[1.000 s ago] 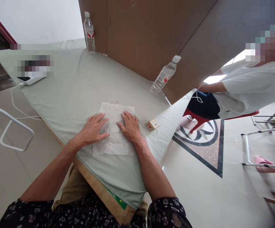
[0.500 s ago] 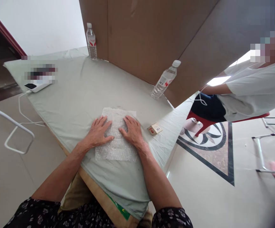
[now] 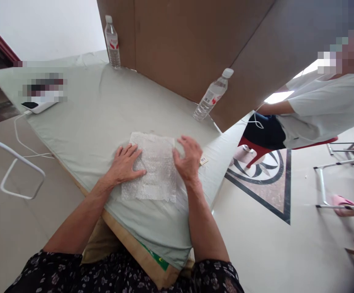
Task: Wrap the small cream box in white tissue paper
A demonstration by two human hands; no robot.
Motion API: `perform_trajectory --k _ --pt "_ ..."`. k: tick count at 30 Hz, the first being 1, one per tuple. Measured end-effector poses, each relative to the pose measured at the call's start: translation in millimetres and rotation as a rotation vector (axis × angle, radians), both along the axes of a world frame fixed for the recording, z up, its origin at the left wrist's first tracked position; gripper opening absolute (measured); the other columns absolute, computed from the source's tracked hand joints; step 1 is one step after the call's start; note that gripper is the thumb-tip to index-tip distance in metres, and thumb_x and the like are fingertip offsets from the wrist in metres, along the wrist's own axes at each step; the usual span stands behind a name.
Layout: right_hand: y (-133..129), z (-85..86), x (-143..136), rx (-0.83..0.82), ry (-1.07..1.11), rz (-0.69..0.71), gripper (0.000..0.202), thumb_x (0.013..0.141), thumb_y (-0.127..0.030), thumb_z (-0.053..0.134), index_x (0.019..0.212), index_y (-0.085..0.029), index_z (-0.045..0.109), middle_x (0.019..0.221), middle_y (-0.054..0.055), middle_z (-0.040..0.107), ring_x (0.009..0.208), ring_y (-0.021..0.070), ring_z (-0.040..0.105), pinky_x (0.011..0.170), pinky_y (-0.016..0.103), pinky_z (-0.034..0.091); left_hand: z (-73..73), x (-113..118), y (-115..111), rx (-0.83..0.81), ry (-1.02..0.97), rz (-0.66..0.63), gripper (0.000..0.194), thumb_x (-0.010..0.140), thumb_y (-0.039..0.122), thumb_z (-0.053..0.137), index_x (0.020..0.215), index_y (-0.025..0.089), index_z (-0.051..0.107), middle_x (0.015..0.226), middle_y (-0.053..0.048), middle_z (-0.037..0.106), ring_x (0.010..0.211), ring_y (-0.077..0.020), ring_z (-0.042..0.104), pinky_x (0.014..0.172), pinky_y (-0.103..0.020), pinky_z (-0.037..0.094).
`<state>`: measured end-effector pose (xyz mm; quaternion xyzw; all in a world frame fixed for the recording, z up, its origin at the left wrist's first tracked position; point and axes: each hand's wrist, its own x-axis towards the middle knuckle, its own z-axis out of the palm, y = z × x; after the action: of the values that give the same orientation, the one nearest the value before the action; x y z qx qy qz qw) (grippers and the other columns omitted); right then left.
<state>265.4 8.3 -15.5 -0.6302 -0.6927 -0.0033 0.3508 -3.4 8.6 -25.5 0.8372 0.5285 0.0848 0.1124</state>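
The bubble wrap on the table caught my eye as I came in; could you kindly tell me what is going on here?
A person has a sheet of bubble wrap lying flat on a cloth-covered table. The left hand rests spread on its left side. The right hand is by the right edge, fingers curved, partly hiding a small box; whether it touches either is hard to tell. Two water bottles are by the brown cardboard.

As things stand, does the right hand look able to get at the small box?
Probably yes. The right hand appears empty and, in this view, partly hides the small box; nothing visible blocks the way, though the covered part cannot be checked.
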Motion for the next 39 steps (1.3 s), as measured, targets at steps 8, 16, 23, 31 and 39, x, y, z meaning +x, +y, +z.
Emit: perform_trajectory --k 8,16,23,31,39 --pt "-8.0 -1.1 50.1 -0.361 0.008 -0.290 0.069 0.079 -0.029 0.060 0.146 -0.020 0.051 0.147 0.020 0.059 0.132 0.0400 0.055 0.107 0.065 0.041 0.4 -3.1 0.1 -0.018 -0.040 0.000 0.086 0.084 0.064 0.066 0.157 0.021 0.048 0.170 -0.015 0.039 0.160 -0.0398 0.029 0.131 -0.059 0.016" --pt "-23.1 -7.2 66.6 -0.388 0.025 -0.347 0.067 0.077 -0.030 0.064 0.143 -0.019 0.053 0.135 0.019 0.065 0.125 0.0371 0.059 0.104 0.059 0.047 3.0 -9.6 4.5 0.121 -0.258 -0.032 0.064 0.086 0.052 0.068 0.143 0.024 0.060 0.162 -0.014 0.050 0.157 -0.0394 0.034 0.128 -0.060 0.022" --pt "-29.2 14.0 25.5 -0.240 0.224 0.008 0.060 0.081 -0.034 0.068 0.139 -0.023 0.058 0.129 0.010 0.071 0.107 0.0259 0.067 0.100 0.046 0.054 5.4 -6.7 1.8 0.005 -0.257 -0.193 0.070 0.083 0.053 0.069 0.145 0.021 0.059 0.152 -0.015 0.060 0.150 -0.0378 0.045 0.126 -0.056 0.028" --pt "-16.0 20.3 -44.9 -0.359 0.054 0.565 0.055 0.089 -0.025 0.068 0.143 -0.027 0.061 0.138 0.007 0.070 0.124 0.0263 0.065 0.110 0.044 0.051 6.9 -4.2 1.7 -0.102 -0.170 -0.180 0.101 0.078 0.053 0.073 0.163 0.019 0.031 0.166 -0.016 0.043 0.157 -0.0401 0.034 0.130 -0.057 0.018" --pt "-20.9 4.5 -35.8 -0.475 0.212 0.541 0.067 0.083 -0.026 0.072 0.148 -0.022 0.054 0.150 0.011 0.062 0.132 0.0257 0.062 0.108 0.041 0.053 6.5 -4.1 1.2 -0.121 -0.165 -0.182 0.101 0.079 0.053 0.072 0.164 0.016 0.031 0.167 -0.018 0.041 0.158 -0.0416 0.032 0.130 -0.058 0.017"
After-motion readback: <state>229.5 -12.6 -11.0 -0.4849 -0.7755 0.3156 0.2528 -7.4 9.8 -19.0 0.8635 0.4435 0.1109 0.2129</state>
